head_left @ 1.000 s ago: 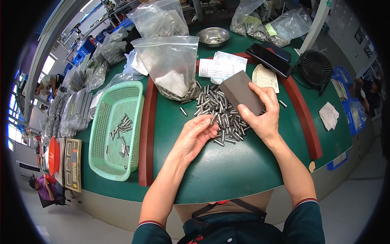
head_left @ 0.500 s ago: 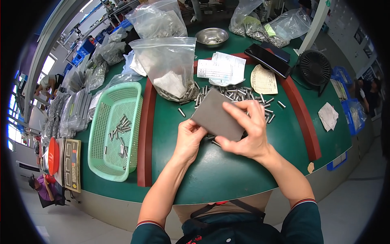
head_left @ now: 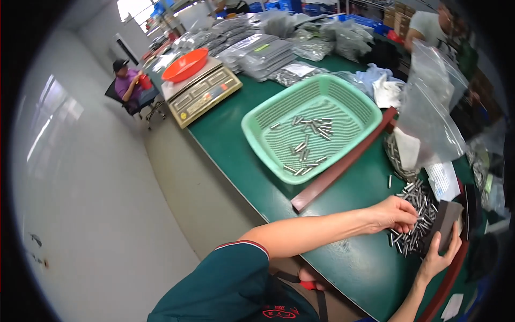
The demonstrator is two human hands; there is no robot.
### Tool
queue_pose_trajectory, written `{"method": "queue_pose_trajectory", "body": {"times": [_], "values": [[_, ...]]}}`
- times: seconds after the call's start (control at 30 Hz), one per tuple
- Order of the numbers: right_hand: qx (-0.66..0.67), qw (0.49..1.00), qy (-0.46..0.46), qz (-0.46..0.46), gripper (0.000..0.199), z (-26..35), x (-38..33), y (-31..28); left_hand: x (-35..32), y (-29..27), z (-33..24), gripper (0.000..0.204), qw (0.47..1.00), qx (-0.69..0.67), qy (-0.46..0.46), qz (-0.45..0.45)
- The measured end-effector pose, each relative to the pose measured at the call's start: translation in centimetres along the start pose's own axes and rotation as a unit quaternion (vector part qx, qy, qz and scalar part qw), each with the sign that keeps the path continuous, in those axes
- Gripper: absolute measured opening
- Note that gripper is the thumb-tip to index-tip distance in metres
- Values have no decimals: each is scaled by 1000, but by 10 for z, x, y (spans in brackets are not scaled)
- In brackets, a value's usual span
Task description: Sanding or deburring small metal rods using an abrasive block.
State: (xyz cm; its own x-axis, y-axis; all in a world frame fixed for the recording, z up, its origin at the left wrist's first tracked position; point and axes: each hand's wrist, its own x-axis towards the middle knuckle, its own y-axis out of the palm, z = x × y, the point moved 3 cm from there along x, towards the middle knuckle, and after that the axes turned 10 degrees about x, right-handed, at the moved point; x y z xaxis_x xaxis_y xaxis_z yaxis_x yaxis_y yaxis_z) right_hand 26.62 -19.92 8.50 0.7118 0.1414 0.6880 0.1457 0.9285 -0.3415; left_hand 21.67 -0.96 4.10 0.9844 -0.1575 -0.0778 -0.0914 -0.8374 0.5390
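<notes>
My right hand (head_left: 442, 256) is closed on a flat grey rectangular block (head_left: 444, 221), thumb on one side and fingers along the other, tilted over the right side of a pile of metal pins (head_left: 412, 244). Over the pile's left part, my left hand (head_left: 396, 213) has its fingers pinched together. Whatever sits between those fingertips is too small to make out. A pale green plastic basket (head_left: 256, 155), with several loose pins (head_left: 322, 127) lying on its mesh bottom, stands to the left beyond my left forearm.
A dark red bar (head_left: 343, 170) lies between basket and pile; another red bar (head_left: 449, 282) runs at the right. Behind the pile stands a clear bag (head_left: 429, 118). A scale (head_left: 206, 94) bearing an orange tray (head_left: 185, 64) stands far left. A seated person (head_left: 129, 83) is beyond.
The view has swung left toward the basket and scale. My left hand has come away from the grey block to the pins; my right hand keeps the block, now turned more edge-on.
</notes>
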Motion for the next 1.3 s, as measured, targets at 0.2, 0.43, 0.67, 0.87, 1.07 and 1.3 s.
{"method": "queue_pose_trajectory", "body": {"times": [0.2,0.43,0.67,0.87,1.07,1.3], "values": [[-7,999,1,39,44,2,0,2,-4,1,-7,19,999,24,30,-19],[-8,999,-3,39,43,3,-3,3,-1,-2,-1,18,999,8,-6,-31],[-3,1000,10,28,43,6,0,0,0,0,-1,16,1000,2,4,-25],[-3,1000,3,28,43,2,-1,0,2,0,-2,14,999,32,33,-13],[1,1000,7,29,43,4,0,1,1,1,-3,14,999,17,33,-9],[-9,999,3,41,42,2,-1,1,3,0,-3,11,998,-15,61,-3]]}}
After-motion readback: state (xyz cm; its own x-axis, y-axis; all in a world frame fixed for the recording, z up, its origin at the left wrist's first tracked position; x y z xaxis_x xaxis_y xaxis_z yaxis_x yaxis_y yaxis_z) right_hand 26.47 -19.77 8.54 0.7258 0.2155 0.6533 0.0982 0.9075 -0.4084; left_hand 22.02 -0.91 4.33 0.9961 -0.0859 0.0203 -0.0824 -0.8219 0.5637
